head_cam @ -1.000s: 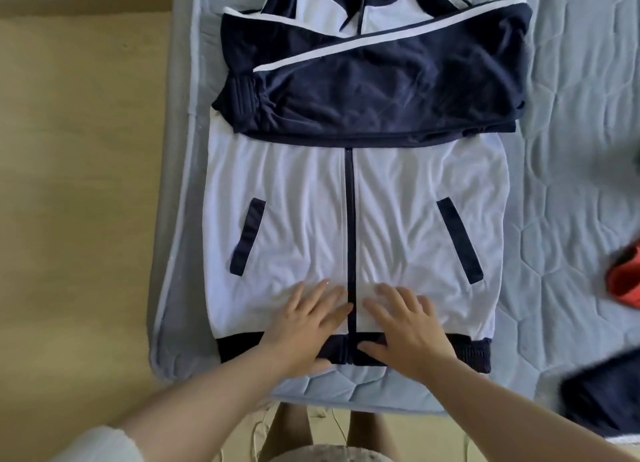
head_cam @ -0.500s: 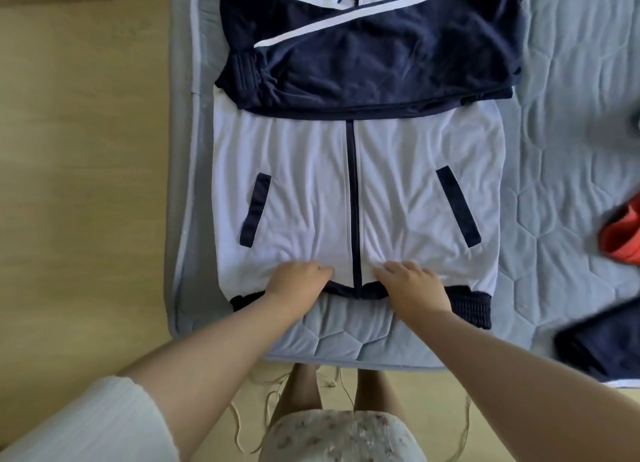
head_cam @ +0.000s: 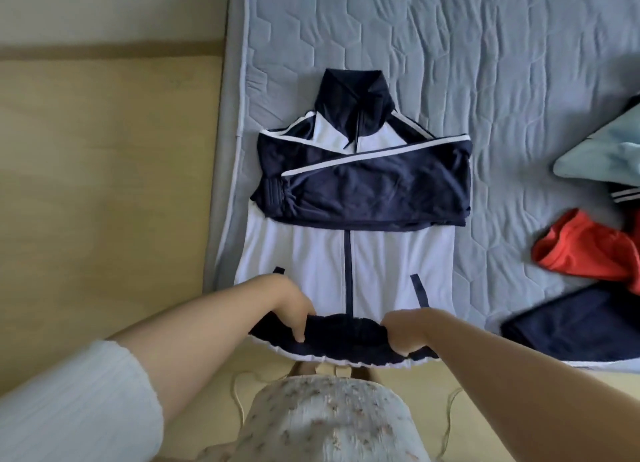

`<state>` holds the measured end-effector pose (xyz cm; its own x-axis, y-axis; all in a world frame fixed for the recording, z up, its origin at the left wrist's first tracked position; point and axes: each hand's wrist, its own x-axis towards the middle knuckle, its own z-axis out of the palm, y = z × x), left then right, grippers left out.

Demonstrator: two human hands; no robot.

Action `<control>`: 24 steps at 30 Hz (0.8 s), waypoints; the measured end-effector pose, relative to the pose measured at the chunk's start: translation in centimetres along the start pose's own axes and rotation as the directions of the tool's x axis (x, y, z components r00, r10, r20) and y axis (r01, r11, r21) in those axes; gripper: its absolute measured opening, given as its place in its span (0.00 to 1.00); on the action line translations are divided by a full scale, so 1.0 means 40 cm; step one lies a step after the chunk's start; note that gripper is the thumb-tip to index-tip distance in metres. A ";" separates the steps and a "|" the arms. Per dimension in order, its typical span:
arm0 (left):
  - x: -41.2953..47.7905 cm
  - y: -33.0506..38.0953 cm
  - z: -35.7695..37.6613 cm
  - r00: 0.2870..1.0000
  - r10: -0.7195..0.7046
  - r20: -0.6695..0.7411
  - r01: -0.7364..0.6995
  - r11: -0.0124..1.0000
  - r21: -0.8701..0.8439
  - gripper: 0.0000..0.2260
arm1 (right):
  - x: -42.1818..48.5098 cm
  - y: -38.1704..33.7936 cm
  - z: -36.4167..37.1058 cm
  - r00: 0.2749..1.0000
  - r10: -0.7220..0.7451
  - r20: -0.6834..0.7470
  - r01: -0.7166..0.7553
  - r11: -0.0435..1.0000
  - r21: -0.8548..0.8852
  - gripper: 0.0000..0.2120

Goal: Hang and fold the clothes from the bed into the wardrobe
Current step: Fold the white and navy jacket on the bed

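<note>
Right of jacket (head_cam: 391,264), orange garment (head_cam: 588,250), navy garment (head_cam: 571,326)

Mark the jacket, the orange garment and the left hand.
jacket (head_cam: 398,260), head view, white front panel beside the zip.
orange garment (head_cam: 588,250), head view, middle of its crumpled fabric.
left hand (head_cam: 291,305), head view, back of the hand.

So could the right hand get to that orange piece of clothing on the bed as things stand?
Probably yes, once freed: the right hand grips the jacket hem now, but the orange garment lies in the open to its right, with only flat cloth and bare bed between.
</note>
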<state>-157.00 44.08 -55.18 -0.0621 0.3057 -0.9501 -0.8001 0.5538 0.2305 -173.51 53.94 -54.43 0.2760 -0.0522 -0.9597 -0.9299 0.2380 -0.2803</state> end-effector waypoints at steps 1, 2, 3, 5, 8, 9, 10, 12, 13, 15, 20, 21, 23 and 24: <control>-0.012 0.001 0.001 1.000 0.004 0.002 -0.004 1.000 -0.001 0.15 | -0.013 0.000 0.002 1.000 0.012 0.028 -0.012 1.000 -0.003 0.10; -0.025 0.001 -0.005 1.000 0.009 -0.021 -0.009 1.000 0.010 0.15 | -0.025 0.003 -0.001 0.999 0.021 0.040 -0.021 1.000 0.005 0.10; -0.039 0.001 -0.017 0.998 0.019 -0.062 -0.017 1.000 0.026 0.15 | -0.035 0.007 -0.010 0.999 0.027 0.034 -0.028 0.999 0.028 0.10; -0.066 -0.001 -0.053 0.987 0.048 -0.156 -0.040 0.998 0.053 0.15 | -0.050 0.023 -0.040 0.999 0.049 -0.019 -0.046 0.991 0.124 0.09; -0.106 -0.009 -0.130 0.961 0.078 -0.267 -0.057 0.994 0.088 0.12 | -0.072 0.048 -0.113 0.985 0.090 -0.148 -0.062 0.980 0.188 0.10; -0.119 -0.012 -0.161 0.949 0.075 -0.305 -0.048 0.994 0.097 0.11 | -0.078 0.055 -0.143 0.975 0.095 -0.200 -0.061 0.984 0.168 0.12; -0.132 -0.015 -0.192 0.937 0.075 -0.342 -0.041 0.994 0.105 0.09 | -0.083 0.061 -0.176 0.963 0.094 -0.254 -0.062 0.989 0.132 0.14; -0.165 -0.021 -0.260 0.901 0.087 -0.425 -0.023 0.988 0.153 0.07 | -0.100 0.072 -0.249 0.929 0.082 -0.361 -0.070 0.997 0.046 0.18; -0.186 -0.025 -0.296 0.876 0.090 -0.475 -0.002 0.983 0.182 0.06 | -0.109 0.077 -0.290 0.903 0.070 -0.424 -0.083 0.997 -0.011 0.19; -0.234 -0.036 -0.375 0.803 0.086 -0.590 0.035 0.981 0.191 0.05 | -0.128 0.092 -0.378 0.822 0.059 -0.567 -0.134 0.987 -0.091 0.19; -0.309 -0.073 -0.557 0.227 -0.055 -0.972 0.137 0.990 -0.024 0.10 | -0.160 0.143 -0.567 0.234 0.121 -0.965 -0.233 0.970 0.065 0.19; -0.300 -0.076 -0.574 0.142 -0.087 -0.986 0.150 0.986 -0.066 0.16 | -0.155 0.150 -0.581 0.157 0.141 -0.978 -0.223 0.969 0.104 0.23; -0.261 -0.073 -0.577 0.096 -0.092 -0.991 0.122 0.989 -0.080 0.27 | -0.131 0.153 -0.583 0.160 0.181 -0.970 -0.206 0.967 0.147 0.28; -0.232 -0.072 -0.567 0.100 -0.085 -0.991 0.088 0.993 -0.077 0.29 | -0.111 0.152 -0.571 0.206 0.196 -0.959 -0.205 0.967 0.153 0.29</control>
<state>-167.66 22.09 -51.79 -0.5294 -0.7846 -0.3227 -0.8459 0.5176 0.1291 -185.93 33.48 -52.26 -0.3581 -0.8942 -0.2686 -0.9183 0.3893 -0.0718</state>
